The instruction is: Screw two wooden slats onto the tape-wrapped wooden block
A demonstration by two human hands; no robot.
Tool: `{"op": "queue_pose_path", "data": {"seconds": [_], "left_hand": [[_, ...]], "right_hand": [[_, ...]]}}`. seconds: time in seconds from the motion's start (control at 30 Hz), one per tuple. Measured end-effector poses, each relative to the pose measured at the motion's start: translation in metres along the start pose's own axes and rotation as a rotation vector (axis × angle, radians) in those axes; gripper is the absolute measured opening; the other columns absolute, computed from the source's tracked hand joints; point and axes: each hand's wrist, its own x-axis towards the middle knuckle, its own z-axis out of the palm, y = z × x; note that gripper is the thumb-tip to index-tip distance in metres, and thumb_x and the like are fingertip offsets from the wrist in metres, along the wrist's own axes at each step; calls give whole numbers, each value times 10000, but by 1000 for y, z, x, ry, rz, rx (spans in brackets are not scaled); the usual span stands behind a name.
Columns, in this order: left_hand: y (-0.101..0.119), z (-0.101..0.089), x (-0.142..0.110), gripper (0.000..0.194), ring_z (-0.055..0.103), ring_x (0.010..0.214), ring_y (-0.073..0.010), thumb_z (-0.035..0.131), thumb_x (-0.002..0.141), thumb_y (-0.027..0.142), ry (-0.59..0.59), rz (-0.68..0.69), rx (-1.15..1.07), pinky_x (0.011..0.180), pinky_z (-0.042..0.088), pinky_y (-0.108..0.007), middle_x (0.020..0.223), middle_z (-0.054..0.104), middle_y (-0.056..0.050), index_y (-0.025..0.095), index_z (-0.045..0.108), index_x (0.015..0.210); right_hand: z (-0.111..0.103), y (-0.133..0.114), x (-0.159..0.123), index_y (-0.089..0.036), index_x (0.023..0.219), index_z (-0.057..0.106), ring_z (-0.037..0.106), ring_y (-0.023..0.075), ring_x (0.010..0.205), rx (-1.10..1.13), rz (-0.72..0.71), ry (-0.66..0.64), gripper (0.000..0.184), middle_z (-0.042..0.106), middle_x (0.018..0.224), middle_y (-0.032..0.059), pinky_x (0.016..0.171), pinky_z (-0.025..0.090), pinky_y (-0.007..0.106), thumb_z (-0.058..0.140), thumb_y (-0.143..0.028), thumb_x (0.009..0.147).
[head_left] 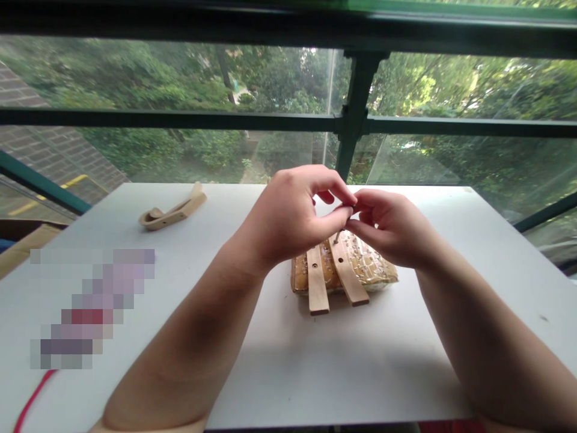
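My left hand (306,207) and my right hand (385,225) meet above the middle of the table, fingertips together. Both are closed in a pinch on a small dark piece (352,209), largely hidden by the fingers. Beneath it a thin metal shaft (337,237) points down to the right wooden piece; I cannot tell whether they are joined. That pale wooden piece (350,276) has a dark hole. Beside it lies a left wooden piece (318,285) with a fastener or hole in its face. Both rest across a shiny brown plastic-wrapped package (378,267), partly covered by my hands.
A curved, forked wooden piece (174,216) lies at the back left of the white table (279,373). Nearer on the left is a blurred-out item (97,307) with a red cord (33,400). A cardboard box (33,246) stands past the left edge; windows rise behind the table.
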Motion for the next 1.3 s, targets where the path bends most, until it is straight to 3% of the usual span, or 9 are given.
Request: {"op": "queue_pose_path", "data": {"seconds": [0.17, 0.27, 0.5, 1.0, 1.17, 1.3], "left_hand": [[-1, 2, 0, 91, 669, 848, -155, 688, 834, 206, 15, 21, 11, 742, 546, -297, 998, 733, -33, 220, 752, 897], [-1, 3, 1, 79, 659, 850, -153, 703, 837, 228, 19, 34, 31, 744, 548, -296, 994, 712, -41, 213, 755, 895], [-1, 4, 1, 92, 654, 810, -139, 691, 840, 181, 1, 27, 7, 756, 548, -288, 941, 715, -26, 214, 753, 899], [-1, 7, 1, 72, 679, 833, -153, 702, 837, 199, -11, 20, -38, 714, 532, -288, 922, 733, -25, 216, 749, 888], [-4, 1, 2, 88, 692, 840, -153, 692, 831, 209, -5, 2, 5, 673, 511, -267, 926, 748, -16, 237, 751, 889], [-4, -2, 2, 90, 695, 839, -154, 701, 809, 212, -17, 3, 18, 668, 498, -259, 908, 758, -1, 251, 751, 871]], "right_hand": [[8, 5, 0, -200, 799, 511, 368, 68, 538, -72, 54, 118, 217, 476, 668, -54, 480, 262, 233, 704, -292, 836], [11, 6, 0, -211, 781, 464, 377, 84, 580, -118, 42, 160, 236, 451, 675, -52, 504, 282, 235, 684, -279, 835], [13, 5, 0, -190, 886, 605, 474, 121, 680, -120, -13, 127, 41, 576, 771, -12, 618, 377, 258, 622, -211, 855], [17, 5, 0, -173, 886, 649, 468, 123, 709, -55, 30, 142, 64, 569, 771, -16, 628, 366, 260, 654, -209, 833], [10, 8, 2, -174, 948, 650, 397, 87, 600, 250, 50, -20, 109, 560, 805, -20, 529, 338, 247, 668, -188, 842], [2, 6, 2, -171, 952, 680, 489, 114, 712, 320, -45, -89, 207, 631, 869, 10, 678, 438, 269, 566, -36, 845]]}}
